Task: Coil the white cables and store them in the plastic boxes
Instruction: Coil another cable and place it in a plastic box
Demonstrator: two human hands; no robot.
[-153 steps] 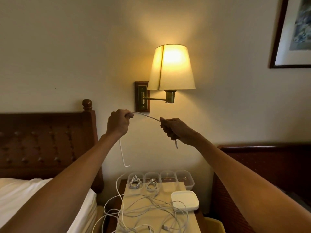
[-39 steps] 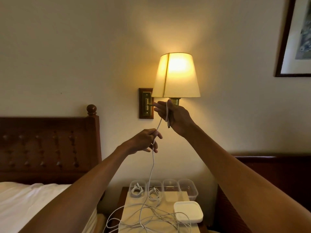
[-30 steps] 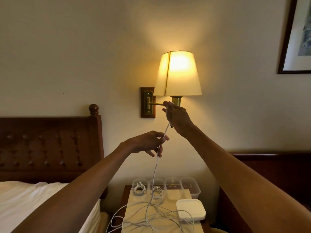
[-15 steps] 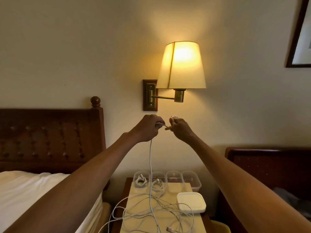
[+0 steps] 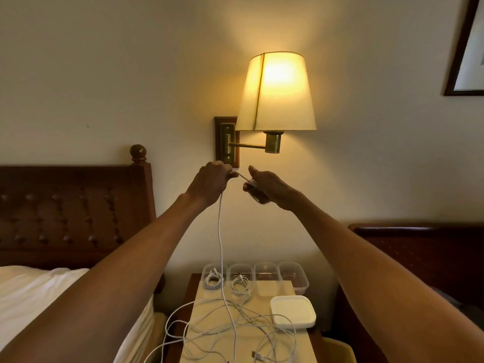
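Both hands are raised in front of the wall under the lamp. My left hand (image 5: 210,183) grips a white cable (image 5: 220,244) that hangs straight down to the nightstand. My right hand (image 5: 264,187) holds a small coil of the same cable wound around its fingers, and a short stretch runs between the two hands. Several clear plastic boxes (image 5: 292,277) stand in a row at the back of the nightstand. The two left boxes each hold a coiled white cable (image 5: 212,281). More loose white cables (image 5: 235,328) lie tangled on the tabletop.
A white lid stack (image 5: 293,311) lies on the nightstand (image 5: 264,289) at the right. A lit wall lamp (image 5: 277,93) hangs just above my hands. A bed with a dark headboard (image 5: 73,205) is on the left, another headboard (image 5: 419,247) on the right.
My right hand came down from beside the lamp arm to meet the left hand. The left hand rose and closed on the cable, and a loop now sits around my right fingers.
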